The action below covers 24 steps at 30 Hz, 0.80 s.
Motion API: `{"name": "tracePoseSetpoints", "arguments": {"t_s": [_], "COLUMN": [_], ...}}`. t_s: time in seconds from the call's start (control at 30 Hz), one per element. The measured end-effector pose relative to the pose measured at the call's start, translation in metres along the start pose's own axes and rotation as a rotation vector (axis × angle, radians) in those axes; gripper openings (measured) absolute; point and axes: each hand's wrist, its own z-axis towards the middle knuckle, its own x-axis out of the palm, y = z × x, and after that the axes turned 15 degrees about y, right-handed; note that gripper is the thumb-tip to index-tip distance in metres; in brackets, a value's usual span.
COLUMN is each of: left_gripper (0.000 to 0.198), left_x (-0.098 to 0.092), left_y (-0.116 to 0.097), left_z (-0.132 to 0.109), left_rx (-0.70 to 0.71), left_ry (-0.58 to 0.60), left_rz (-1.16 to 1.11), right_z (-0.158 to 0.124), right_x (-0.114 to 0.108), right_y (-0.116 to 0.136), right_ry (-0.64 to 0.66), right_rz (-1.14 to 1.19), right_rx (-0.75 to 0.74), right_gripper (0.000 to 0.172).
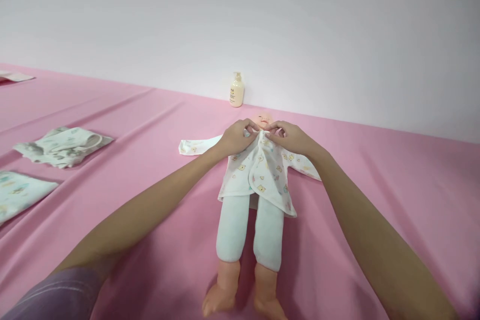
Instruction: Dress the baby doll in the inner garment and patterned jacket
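Note:
A baby doll [229, 280] lies on its back on the pink cloth, feet toward me. It has on white trousers [232, 230] and a white printed jacket [240, 175] whose front edges meet at the neck and part lower down. Both sleeves stretch out sideways. At the collar, my left hand [240, 137] pinches the jacket's left-hand side, thumb against fingers. Opposite it, my right hand [289, 137] pinches the collar's right-hand side. The two hands are a small gap apart, just below the doll's chin, and partly cover the neck.
A cream pump bottle [236, 92] stands against the white wall [240, 25] behind the doll. On the pink cloth [150, 125] at the left lie a folded printed garment [63, 145], another folded printed cloth [22, 192] and a pale folded item [15, 77] farther back.

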Motion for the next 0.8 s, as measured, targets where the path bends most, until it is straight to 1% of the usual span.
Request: {"name": "tracePoseSetpoints", "arguments": {"t_s": [0.07,0.13,0.27,0.37,0.47,0.57,0.63,0.73,0.8], "left_gripper": [0.024,0.027,0.022,0.021,0.018,0.016,0.016,0.014,0.012], "left_x": [-0.001,-0.005,-0.016,-0.018,-0.016,-0.013,-0.011,-0.008,-0.006], "left_y": [0.003,0.003,-0.002,-0.004,-0.002,0.004,0.007,0.008,0.007], "left_z": [0.002,0.004,0.011,0.016,0.020,0.024,0.026,0.025,0.024], "left_rx": [0.030,0.045,0.064,0.061,0.067,0.104,0.123,0.134,0.145], "left_ry": [0.003,0.030,0.102,0.124,0.115,0.094,0.081,0.068,0.054], "left_rz": [0.015,0.047,0.117,0.119,0.150,0.185,0.192,0.172,0.130], "right_z": [-0.002,-0.003,0.003,0.009,0.013,0.012,0.010,0.008,0.009], "right_x": [-0.003,-0.004,-0.001,0.005,0.012,0.018,0.020,0.021,0.021], "right_y": [-0.003,-0.006,-0.009,-0.010,-0.012,-0.016,-0.020,-0.022,-0.022], "right_ry": [0.012,-0.010,-0.066,-0.018,0.018,-0.023,-0.019,-0.003,-0.026], "right_rz": [0.054,0.155,0.338,0.385,0.427,0.483,0.538,0.609,0.616], "right_rx": [0.003,-0.030,-0.086,-0.066,-0.061,-0.073,-0.066,-0.035,-0.018], "right_gripper": [0.043,0.048,0.048,0.050,0.052,0.051,0.050,0.052,0.053]}}
